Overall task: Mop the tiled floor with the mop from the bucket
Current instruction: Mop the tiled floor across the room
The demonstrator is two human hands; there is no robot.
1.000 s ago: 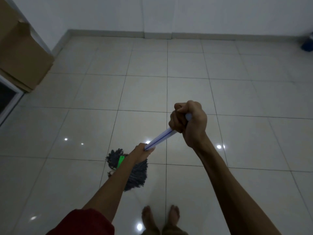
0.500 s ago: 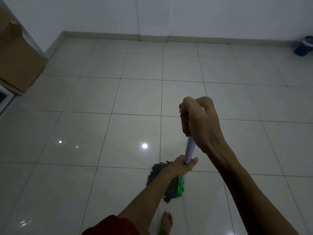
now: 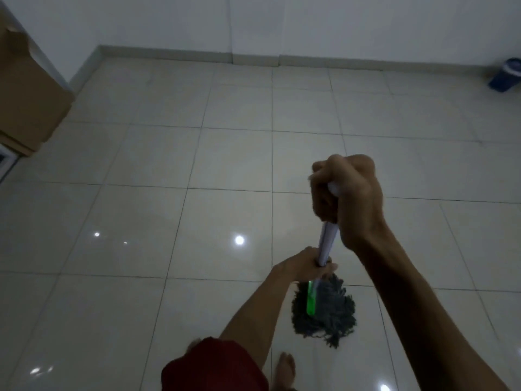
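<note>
Both hands are on the mop handle [image 3: 327, 244]: our right hand [image 3: 348, 198] is fisted tight around the upper end, our left hand [image 3: 306, 265] wrapped closed lower down, just above the green clamp [image 3: 311, 301]. The grey string mop head [image 3: 324, 311] lies flat on the tiled floor [image 3: 169, 193], close in front of our bare foot [image 3: 286, 365] and to the right of a grout line. Change noted: 1.0 s ago the head sat to our left, under the left forearm; 0.5 s ago it was near centre; now it is further right and spread wider, with the handle steeper. We read this as 1 left-to-right sweep across the tiles nearest us, so mopping is under way, with most of the floor ahead likely not yet covered. The dark blue bucket [image 3: 506, 76] stands far off at the right wall, well apart from the mop. A cardboard box [image 3: 28, 94] sits at the left edge.
</note>
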